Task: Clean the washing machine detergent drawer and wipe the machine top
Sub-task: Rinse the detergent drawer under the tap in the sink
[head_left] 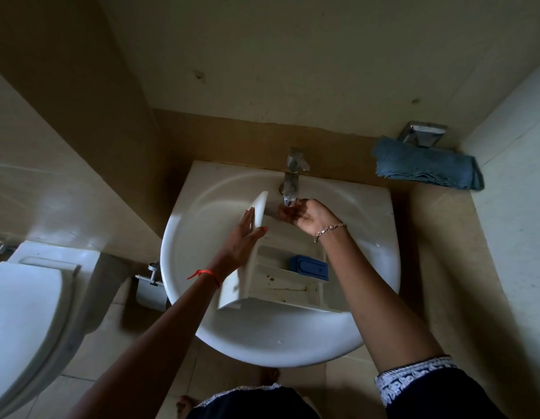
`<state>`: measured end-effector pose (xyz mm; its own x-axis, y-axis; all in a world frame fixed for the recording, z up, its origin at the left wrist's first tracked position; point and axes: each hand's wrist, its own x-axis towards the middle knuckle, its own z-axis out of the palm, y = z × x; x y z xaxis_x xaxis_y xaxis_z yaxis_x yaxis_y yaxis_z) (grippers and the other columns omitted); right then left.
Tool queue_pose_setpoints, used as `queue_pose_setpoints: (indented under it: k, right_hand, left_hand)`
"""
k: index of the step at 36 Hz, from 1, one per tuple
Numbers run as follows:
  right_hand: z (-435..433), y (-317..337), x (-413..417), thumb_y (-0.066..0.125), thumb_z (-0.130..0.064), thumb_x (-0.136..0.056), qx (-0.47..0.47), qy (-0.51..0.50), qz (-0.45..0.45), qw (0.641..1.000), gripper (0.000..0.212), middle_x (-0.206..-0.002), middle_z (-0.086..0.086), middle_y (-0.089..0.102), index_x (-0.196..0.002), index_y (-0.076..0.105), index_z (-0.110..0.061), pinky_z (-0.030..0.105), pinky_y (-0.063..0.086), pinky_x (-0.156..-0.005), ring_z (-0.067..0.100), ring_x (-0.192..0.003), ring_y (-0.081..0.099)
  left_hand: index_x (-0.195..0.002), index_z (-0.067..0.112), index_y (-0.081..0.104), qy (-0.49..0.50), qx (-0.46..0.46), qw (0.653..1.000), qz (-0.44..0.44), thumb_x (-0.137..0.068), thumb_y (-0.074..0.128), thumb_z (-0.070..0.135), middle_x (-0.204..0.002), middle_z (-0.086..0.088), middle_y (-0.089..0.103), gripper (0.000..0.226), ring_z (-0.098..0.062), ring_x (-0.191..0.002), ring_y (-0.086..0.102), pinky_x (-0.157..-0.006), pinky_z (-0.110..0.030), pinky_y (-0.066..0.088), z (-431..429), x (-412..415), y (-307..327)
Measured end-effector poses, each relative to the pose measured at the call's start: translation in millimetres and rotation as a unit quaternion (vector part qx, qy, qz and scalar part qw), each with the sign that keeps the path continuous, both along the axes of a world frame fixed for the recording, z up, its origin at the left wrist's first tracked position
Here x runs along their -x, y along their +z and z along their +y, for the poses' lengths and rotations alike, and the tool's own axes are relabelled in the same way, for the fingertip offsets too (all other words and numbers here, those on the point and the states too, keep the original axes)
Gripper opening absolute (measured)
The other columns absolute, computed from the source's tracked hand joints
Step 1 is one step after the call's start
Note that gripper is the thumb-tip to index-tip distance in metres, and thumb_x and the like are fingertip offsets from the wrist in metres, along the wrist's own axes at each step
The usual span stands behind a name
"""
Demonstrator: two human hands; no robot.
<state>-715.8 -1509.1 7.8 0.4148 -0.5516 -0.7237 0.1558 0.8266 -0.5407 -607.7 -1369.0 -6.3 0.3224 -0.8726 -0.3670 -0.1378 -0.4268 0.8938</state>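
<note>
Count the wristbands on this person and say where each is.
2. A red thread on the left wrist, beside the detergent drawer; a chain bracelet on the right wrist, near the tap.

Drawer (278, 281) in sink (278, 337) — towel (426, 167) right.

White plastic detergent drawer (281, 285), lying compartments-up in the white sink basin (184, 297). Front panel (259, 208) at the far end, standing tilted just left of the tap (291, 189). Blue insert (309, 267) seated in the right-hand compartment. Brown stains and specks along the near inner walls. Left edge clasped near the panel by the left hand (241, 240).
</note>
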Motion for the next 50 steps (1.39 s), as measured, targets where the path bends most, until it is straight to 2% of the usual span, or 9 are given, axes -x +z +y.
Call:
queue_pose_setpoints:
  k: [2,5,10,19,26,30,37,43,50]
  right_hand:
    - [-1,-1,-3,0.027,0.004,-0.096,-0.029,-0.037,-0.033,0.998,0.025,-0.084,0.022,0.056,-0.087,0.05,0.007,0.038,0.052,-0.078,0.029,-0.076,0.055]
    - [0,-2,-9,0.025,0.007,-0.094,-0.041,-0.054,-0.039,0.997,0.026,-0.082,0.018,0.05,-0.088,0.05,0.006,0.032,0.056,-0.056,0.025,-0.072,0.05]
    - [2,-3,-13,0.018,0.005,-0.093,-0.036,-0.022,-0.025,0.999,0.03,-0.075,0.013,0.044,-0.083,0.046,0.0,0.026,0.037,-0.058,0.019,-0.065,0.042]
    - [5,-4,4,0.029,-0.015,-0.101,-0.014,0.202,0.0,0.979,0.038,-0.073,0.015,0.072,-0.093,0.06,0.005,0.032,0.058,-0.059,0.024,-0.065,0.071]
    - [-8,-9,6,0.033,0.001,-0.095,-0.025,-0.043,-0.005,0.999,0.02,-0.08,0.022,0.059,-0.084,0.049,0.001,0.045,0.053,-0.073,0.033,-0.075,0.06]
    - [-3,-3,0,0.03,0.005,-0.095,-0.039,-0.051,-0.054,0.996,0.02,-0.092,0.028,0.054,-0.098,0.049,0.01,0.047,0.042,-0.091,0.035,-0.083,0.054]
    - [29,-19,-18,0.041,-0.003,-0.095,0.11,-0.026,-0.025,0.993,0.024,-0.074,0.015,0.07,-0.09,0.062,0.008,0.034,0.053,-0.084,0.026,-0.082,0.064]
    - [46,-35,-4,0.052,-0.01,-0.093,0.523,0.259,0.185,0.791,0.031,-0.128,0.01,0.058,-0.123,0.058,-0.001,0.013,0.038,-0.093,0.014,-0.118,0.053]
    - [42,-45,37,0.044,0.006,-0.091,0.599,0.364,0.286,0.653,0.049,-0.145,0.003,0.039,-0.137,0.044,-0.012,0.018,0.025,-0.109,0.013,-0.134,0.037]
  left_hand:
    - [-0.15,0.012,0.009,0.0,0.0,1.0,0.007,-0.097,0.047,0.02,-0.158,-0.005,0.007,0.066,-0.016,-0.144,0.011,-0.107,-0.019,0.014,-1,0,1]
    - [-0.15,0.012,0.007,-0.006,0.001,1.0,0.016,-0.097,0.046,0.019,-0.158,-0.005,0.007,0.066,-0.016,-0.144,0.011,-0.101,-0.015,0.015,-1,1,1]
    - [-0.15,0.013,0.007,-0.003,0.005,1.0,0.016,-0.097,0.045,0.02,-0.158,-0.005,0.006,0.065,-0.017,-0.144,0.011,-0.104,-0.018,0.015,-1,1,0]
    - [-0.15,0.013,0.007,0.003,0.017,0.999,0.032,-0.097,0.045,0.018,-0.158,-0.005,0.005,0.065,-0.016,-0.144,0.01,-0.11,-0.022,0.014,0,2,0]
    - [-0.15,0.016,0.008,0.004,0.015,1.0,0.01,-0.097,0.046,0.023,-0.158,-0.005,0.005,0.065,-0.019,-0.145,0.006,-0.119,-0.043,0.011,0,1,-2]
    - [-0.15,0.015,0.007,-0.002,0.017,1.0,0.015,-0.097,0.046,0.021,-0.158,-0.005,0.003,0.066,-0.019,-0.145,0.006,-0.119,-0.04,0.011,0,1,-2]
    - [-0.15,0.015,0.007,0.002,0.016,1.0,0.017,-0.097,0.046,0.021,-0.158,-0.005,0.003,0.066,-0.018,-0.145,0.008,-0.116,-0.032,0.013,-2,1,-5]
    - [-0.15,0.014,0.008,0.003,0.014,1.0,0.014,-0.097,0.045,0.02,-0.158,-0.006,0.006,0.065,-0.019,-0.145,0.009,-0.117,-0.034,0.013,-2,1,-5]
    - [-0.15,0.018,0.006,-0.009,0.011,1.0,0.014,-0.097,0.045,0.024,-0.159,-0.003,0.002,0.066,-0.019,-0.145,0.006,-0.119,-0.042,0.012,-1,-2,-7]
